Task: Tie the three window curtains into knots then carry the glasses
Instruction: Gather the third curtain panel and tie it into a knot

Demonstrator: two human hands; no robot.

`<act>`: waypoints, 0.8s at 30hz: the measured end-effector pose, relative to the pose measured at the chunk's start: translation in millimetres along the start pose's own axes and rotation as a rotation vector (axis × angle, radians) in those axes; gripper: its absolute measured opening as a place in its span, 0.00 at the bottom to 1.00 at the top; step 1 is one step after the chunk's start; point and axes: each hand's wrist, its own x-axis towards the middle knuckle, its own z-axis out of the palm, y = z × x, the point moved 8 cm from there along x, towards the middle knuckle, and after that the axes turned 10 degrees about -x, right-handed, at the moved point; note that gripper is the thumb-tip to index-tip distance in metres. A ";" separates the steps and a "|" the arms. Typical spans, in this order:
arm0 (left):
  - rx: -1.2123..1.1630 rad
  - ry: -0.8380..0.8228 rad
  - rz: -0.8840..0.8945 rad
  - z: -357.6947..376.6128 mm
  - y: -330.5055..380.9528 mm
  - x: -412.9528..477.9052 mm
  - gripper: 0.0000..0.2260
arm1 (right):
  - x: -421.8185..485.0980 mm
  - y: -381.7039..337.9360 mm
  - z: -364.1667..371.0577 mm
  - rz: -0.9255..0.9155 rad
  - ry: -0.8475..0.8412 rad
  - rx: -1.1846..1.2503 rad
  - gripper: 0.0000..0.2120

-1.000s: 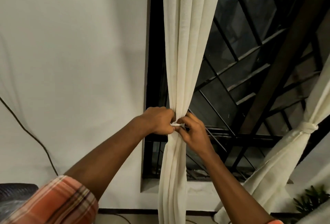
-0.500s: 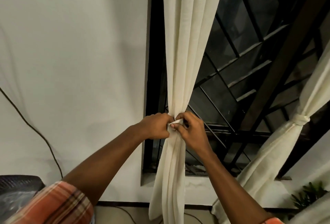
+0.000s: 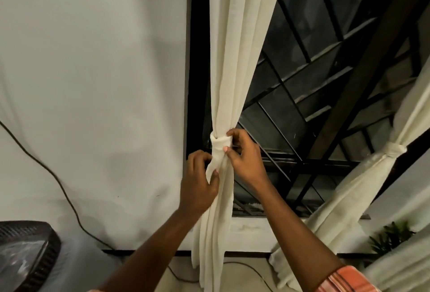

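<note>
left hand dropped — right fingers pinch curtain knot

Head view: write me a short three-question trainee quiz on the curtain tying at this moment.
1. True or false: the curtain on the right is already tied.
2. Where does the right hand pinch the near curtain? A at its knot; B far above it; C at the hem.
3. Fill in: the left hand grips the cloth just ___ the knot.
Key: 1 true; 2 A; 3 below.
</note>
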 end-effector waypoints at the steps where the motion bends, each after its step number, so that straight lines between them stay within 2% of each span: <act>1: 0.097 0.014 0.081 2.9 2.8 -8.7 0.16 | 0.7 0.5 2.9 0.017 -0.008 0.025 0.17; 4: 0.275 -0.077 0.255 23.4 2.3 -32.6 0.11 | 9.0 6.1 7.7 0.101 -0.023 0.121 0.27; 7: 0.317 -0.172 0.222 39.2 -15.4 -44.8 0.11 | 24.7 19.6 20.7 0.196 -0.137 0.211 0.38; 10: 0.303 -0.115 0.019 33.8 -42.8 -44.4 0.15 | 37.9 29.4 38.7 0.272 -0.268 0.149 0.39; 13: 0.198 0.002 -0.256 18.1 -75.2 -36.1 0.22 | 44.7 31.6 49.5 0.288 -0.293 0.082 0.36; 16: 0.087 -0.103 -0.426 25.7 -110.4 -32.9 0.31 | 41.4 38.2 54.4 0.249 -0.230 0.112 0.35; 19: 0.027 -0.231 -0.464 41.0 -132.8 -39.5 0.31 | 22.9 55.1 64.3 0.201 -0.145 0.234 0.36; 21: 0.055 -0.190 -0.437 41.3 -141.1 -44.8 0.27 | 5.4 75.0 74.8 0.178 -0.073 0.277 0.36; 24: 0.111 -0.124 -0.359 40.9 -145.4 -50.3 0.23 | -24.9 101.6 87.9 0.194 0.067 0.172 0.31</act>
